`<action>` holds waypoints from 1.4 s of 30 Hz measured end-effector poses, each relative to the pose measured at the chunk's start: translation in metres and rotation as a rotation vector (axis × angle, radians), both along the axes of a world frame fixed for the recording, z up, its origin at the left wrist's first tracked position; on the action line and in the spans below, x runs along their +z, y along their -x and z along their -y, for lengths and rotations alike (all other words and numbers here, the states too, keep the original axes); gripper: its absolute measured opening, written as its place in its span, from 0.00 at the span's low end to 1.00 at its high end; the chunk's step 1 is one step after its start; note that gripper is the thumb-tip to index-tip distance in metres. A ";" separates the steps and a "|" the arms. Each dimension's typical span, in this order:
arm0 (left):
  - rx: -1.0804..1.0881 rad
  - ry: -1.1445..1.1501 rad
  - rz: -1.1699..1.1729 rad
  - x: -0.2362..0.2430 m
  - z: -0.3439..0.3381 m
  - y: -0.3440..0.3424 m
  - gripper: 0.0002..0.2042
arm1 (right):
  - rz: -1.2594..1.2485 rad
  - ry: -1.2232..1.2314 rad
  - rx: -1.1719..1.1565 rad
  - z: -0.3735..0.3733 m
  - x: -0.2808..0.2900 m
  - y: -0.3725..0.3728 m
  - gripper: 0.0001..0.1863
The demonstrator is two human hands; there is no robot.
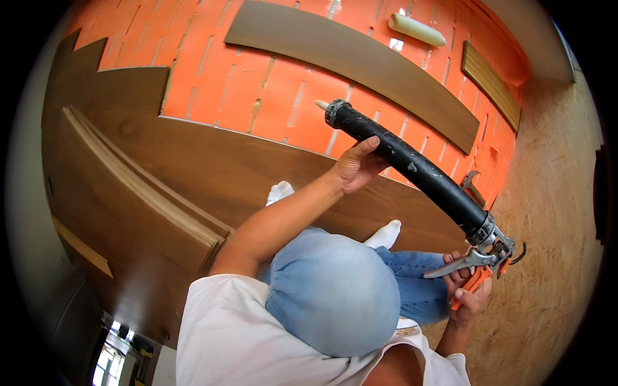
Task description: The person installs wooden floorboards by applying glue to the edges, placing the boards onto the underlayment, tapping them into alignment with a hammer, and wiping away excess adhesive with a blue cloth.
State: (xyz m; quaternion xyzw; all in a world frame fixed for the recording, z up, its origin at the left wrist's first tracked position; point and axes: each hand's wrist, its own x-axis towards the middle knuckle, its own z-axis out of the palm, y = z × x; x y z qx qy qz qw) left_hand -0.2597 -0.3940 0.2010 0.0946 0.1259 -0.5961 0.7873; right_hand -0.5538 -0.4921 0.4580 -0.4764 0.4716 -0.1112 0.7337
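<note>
A long caulking gun with a scuffed black barrel lies slantwise across my front, its pale nozzle pointing to the far left. My left hand cradles the barrel near the nozzle end, thumb resting along its side. At the near right end, my right hand is closed around the gun's orange handle, by the silver metal lever. Beyond the barrel lies a loose brown plank on the orange underlayment, which has rows of slots.
Laid brown flooring borders the underlayment. Several planks are stacked at my left. A white roll and a ribbed board lie at the far right. A hammer-like tool sits behind the gun. Bare wood-chip subfloor stretches along the right.
</note>
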 end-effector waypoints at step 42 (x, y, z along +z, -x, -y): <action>-0.300 -0.079 -0.087 -0.019 -0.017 0.024 0.25 | -0.248 -0.260 -0.117 -0.018 0.027 -0.017 0.21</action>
